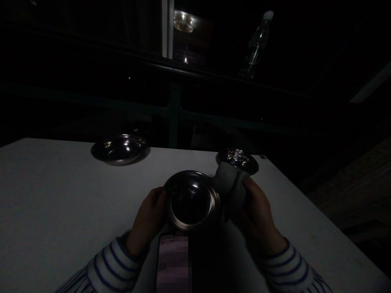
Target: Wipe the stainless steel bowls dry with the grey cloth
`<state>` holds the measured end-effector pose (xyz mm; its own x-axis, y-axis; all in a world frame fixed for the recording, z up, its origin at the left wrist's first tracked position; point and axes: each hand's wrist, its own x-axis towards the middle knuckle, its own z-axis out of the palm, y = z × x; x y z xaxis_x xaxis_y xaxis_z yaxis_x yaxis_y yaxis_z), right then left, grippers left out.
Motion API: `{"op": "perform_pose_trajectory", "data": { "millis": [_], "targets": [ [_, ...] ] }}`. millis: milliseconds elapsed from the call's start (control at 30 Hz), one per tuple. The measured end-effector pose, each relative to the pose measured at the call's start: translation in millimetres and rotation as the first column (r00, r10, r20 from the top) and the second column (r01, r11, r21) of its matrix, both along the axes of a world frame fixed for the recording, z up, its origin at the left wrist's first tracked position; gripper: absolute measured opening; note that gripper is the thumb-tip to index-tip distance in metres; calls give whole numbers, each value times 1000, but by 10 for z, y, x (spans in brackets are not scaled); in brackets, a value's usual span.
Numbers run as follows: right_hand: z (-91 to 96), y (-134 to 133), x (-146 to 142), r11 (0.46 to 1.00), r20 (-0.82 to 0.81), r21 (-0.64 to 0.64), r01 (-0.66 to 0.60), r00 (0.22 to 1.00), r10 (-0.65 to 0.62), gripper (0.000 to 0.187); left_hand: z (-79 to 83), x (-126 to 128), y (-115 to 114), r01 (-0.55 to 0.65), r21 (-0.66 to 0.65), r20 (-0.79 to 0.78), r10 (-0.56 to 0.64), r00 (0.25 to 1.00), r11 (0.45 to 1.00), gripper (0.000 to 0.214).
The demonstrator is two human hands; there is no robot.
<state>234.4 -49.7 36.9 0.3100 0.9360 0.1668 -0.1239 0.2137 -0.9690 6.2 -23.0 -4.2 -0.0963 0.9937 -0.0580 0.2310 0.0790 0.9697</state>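
My left hand (150, 215) grips the left rim of a shiny metal bowl (192, 199), which is tilted so that its inside faces me. In my right hand (259, 213) is a bunched grey cloth (229, 179), close by the bowl's right rim; whether cloth and rim touch is hard to tell in the dim light. Behind the cloth, a second metal bowl (240, 158) sits near the far right corner of the table. A wider metal bowl (119, 149) stands at the table's far edge on the left.
The white table (61, 203) ends at a dark far edge. A lit phone (172, 262) lies in front of me, below the held bowl. Beyond the table, a clear plastic bottle (257, 47) with a white cap stands in the dark.
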Motion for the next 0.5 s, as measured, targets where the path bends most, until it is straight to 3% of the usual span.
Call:
{"op": "perform_pose_trajectory", "data": {
  "millis": [100, 233, 300, 367, 500],
  "targets": [
    [99, -24, -10, 997, -52, -48, 56, 997, -58, 34, 4, -41, 24, 29, -15, -21, -30, 999, 999, 41],
    [183, 9, -109, 998, 278, 3, 65, 959, -63, 28, -4, -48, 70, 13, -8, -3, -13, 1000, 1000, 40],
    [210, 51, -177, 998, 489, 58, -27, 872, -5, 23, -3, -41, 84, -9, -7, 46, 9, 999, 1000, 39],
    [227, 102, -235, 983, 669, 59, -174, 738, 90, 24, 2, -43, 88, -15, -16, 100, 17, 995, 1000, 37],
    [222, 209, -304, 948, 871, 29, -317, 474, 132, 33, -6, -62, 87, 39, -41, 163, -31, 986, 998, 35]
  ]
}}
